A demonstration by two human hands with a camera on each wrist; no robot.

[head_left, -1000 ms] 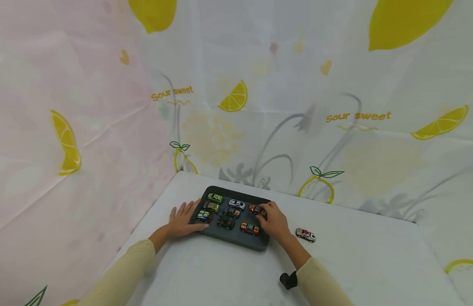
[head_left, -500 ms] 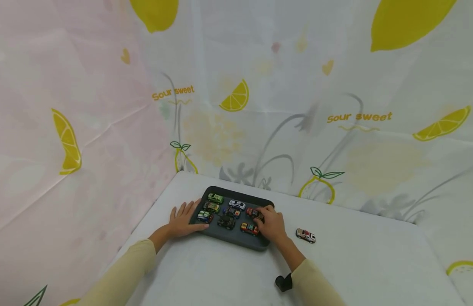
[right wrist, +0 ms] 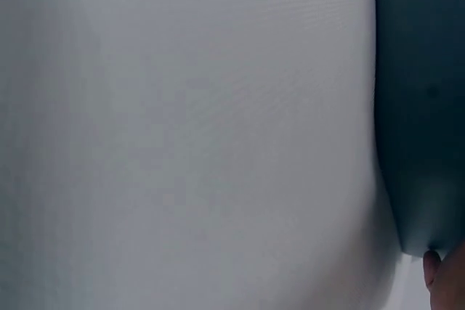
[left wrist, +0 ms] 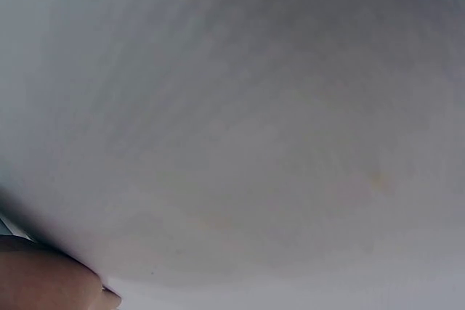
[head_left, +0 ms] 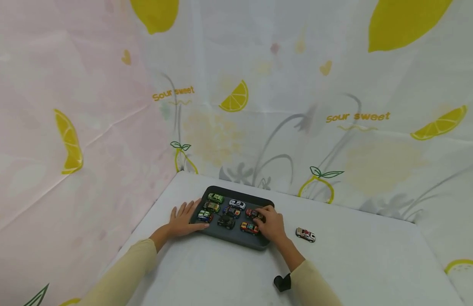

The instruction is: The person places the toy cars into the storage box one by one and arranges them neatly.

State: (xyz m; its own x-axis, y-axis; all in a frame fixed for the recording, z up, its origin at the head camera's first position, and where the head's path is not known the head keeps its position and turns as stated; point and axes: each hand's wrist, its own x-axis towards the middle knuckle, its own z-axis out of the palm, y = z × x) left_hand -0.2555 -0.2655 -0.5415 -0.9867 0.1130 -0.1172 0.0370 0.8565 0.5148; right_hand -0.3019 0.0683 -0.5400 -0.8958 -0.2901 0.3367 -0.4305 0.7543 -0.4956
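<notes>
A dark grey tray (head_left: 239, 240) holds several toy cars in the head view. My left hand (head_left: 181, 222) lies with straight, spread fingers against the tray's left side, thumb at its front corner. At the tray's right end, my right hand (head_left: 272, 224) pinches a red and black toy car (head_left: 253, 213), which its fingertips partly cover. Just in front of that car sits a red and yellow toy car (head_left: 249, 228). Leftward stand a black toy car (head_left: 226, 221), a blue one (head_left: 231, 212), a white one (head_left: 237, 204) and a column of greenish ones (head_left: 211, 207).
A white and red toy car (head_left: 305, 234) stands on the white table (head_left: 355, 263), right of the tray. Lemon-printed cloth walls (head_left: 267, 140) close off the back and left. A black object (head_left: 282, 282) sits at the right sleeve.
My right hand has shifted slightly left, bringing the red and black car further into the tray from its right edge. During the last half second it hardly moves. The left hand stays put.
</notes>
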